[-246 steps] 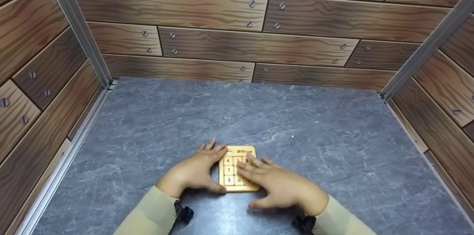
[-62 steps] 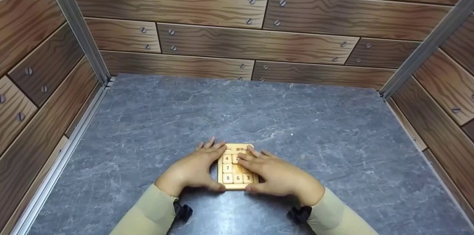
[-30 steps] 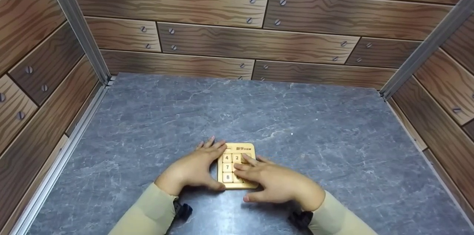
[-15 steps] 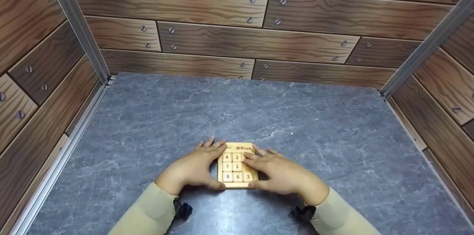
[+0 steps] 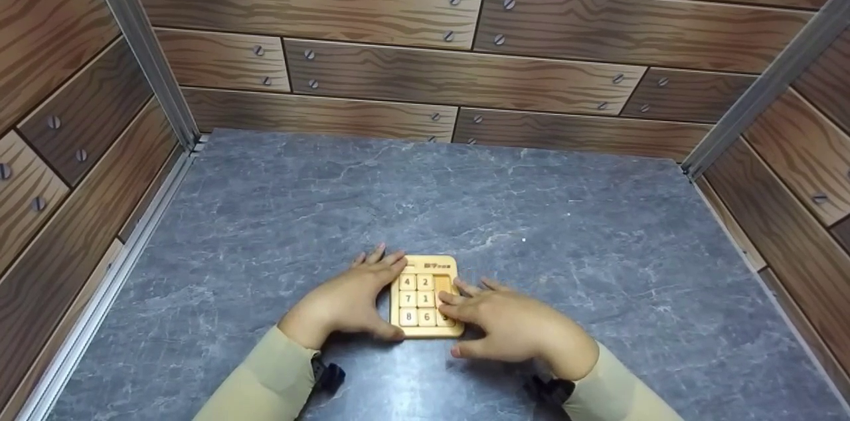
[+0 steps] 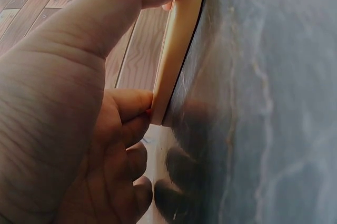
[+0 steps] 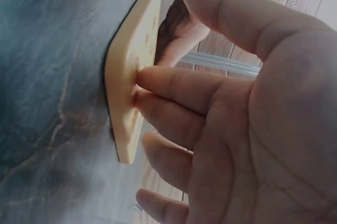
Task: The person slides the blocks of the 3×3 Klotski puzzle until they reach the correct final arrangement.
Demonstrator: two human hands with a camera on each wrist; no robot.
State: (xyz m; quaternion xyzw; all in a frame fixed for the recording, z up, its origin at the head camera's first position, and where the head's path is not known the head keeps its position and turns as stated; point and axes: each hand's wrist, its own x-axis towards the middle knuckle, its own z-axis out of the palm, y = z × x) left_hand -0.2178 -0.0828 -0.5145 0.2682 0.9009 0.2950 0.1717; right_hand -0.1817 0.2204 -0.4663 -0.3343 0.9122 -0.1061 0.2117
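A yellow sliding number puzzle (image 5: 425, 333) lies flat near the front of the table. Its left and middle columns show 4 and 2, 7 and 1, 8 and 6, and the top right slot is bare. My left hand (image 5: 345, 301) holds the frame's left side, thumb at the lower corner and index finger at the upper one. In the left wrist view, the thumb and index finger press the puzzle's edge (image 6: 181, 39). My right hand (image 5: 514, 325) has two fingertips on the right column, hiding the middle tile and part of the 3. Its thumb is off the frame.
The grey marbled table (image 5: 425, 195) stretches behind and to both sides of the puzzle. Wood-patterned walls (image 5: 385, 69) enclose it at the back, left and right, with metal posts (image 5: 143, 49) in the corners.
The 1 tile has moved from the right column to the centre. The right fingers have since slid down the right column, baring its top slot. The left hand keeps its hold.
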